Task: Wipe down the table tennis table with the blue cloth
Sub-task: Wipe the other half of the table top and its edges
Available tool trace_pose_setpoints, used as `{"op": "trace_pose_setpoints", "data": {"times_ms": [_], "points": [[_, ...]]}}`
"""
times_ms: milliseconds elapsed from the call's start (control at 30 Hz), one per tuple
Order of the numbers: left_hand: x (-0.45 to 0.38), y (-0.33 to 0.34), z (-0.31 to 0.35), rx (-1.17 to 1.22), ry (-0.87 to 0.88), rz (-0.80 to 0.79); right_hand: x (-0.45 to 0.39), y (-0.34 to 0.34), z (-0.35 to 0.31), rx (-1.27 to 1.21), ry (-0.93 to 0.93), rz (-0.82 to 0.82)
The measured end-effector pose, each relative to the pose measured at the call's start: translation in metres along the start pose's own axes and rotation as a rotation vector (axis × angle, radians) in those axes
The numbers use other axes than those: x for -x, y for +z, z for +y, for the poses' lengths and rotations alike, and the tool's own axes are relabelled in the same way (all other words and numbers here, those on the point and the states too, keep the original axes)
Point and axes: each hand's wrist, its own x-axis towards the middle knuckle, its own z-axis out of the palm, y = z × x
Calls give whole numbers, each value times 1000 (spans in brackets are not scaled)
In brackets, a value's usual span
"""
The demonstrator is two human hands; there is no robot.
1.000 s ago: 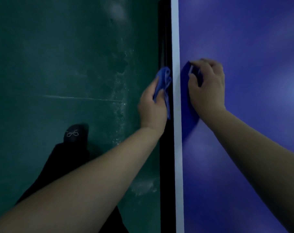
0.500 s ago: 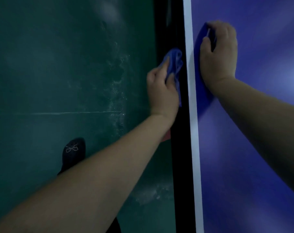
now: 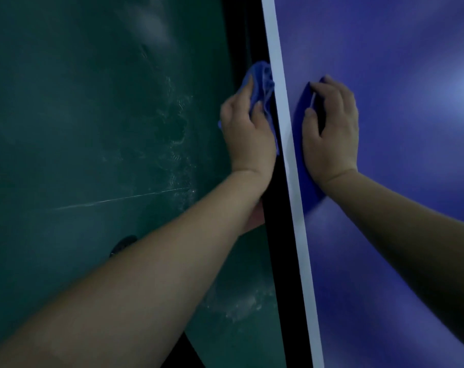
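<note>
The left hand (image 3: 248, 128) grips the blue cloth (image 3: 261, 83), its fingers curled round the bunched fabric. The cloth sticks out past the fingertips and lies against the dark side edge (image 3: 272, 221) of the surface, just left of the white line (image 3: 289, 166). A small bit of cloth also shows at the outer side of the left hand, and a narrow strip runs down along the hand's right side beside the edge.

The right hand (image 3: 330, 134) rests on the blue top (image 3: 385, 235) of the surface, just right of the white line, well clear of the cloth. Its fingers are bent, with the tips touching the top; a dark patch lies under and to the left of the palm, and whether that is only shadow or something held I cannot tell. The two hands sit side by side, level with one another, with the white line and the dark edge between them.

Left of the surface is the green floor (image 3: 92, 128), marked with pale scuffs and one thin pale scratch (image 3: 119, 199). A dark shoe (image 3: 123, 244) peeks out from behind the left forearm.
</note>
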Motion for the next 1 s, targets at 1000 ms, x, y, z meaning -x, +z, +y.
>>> {"op": "trace_pose_setpoints", "data": {"times_ms": [1000], "points": [[-36,1,22,-46,-27,33,-48,-9,-10,16,-102,-106]]}}
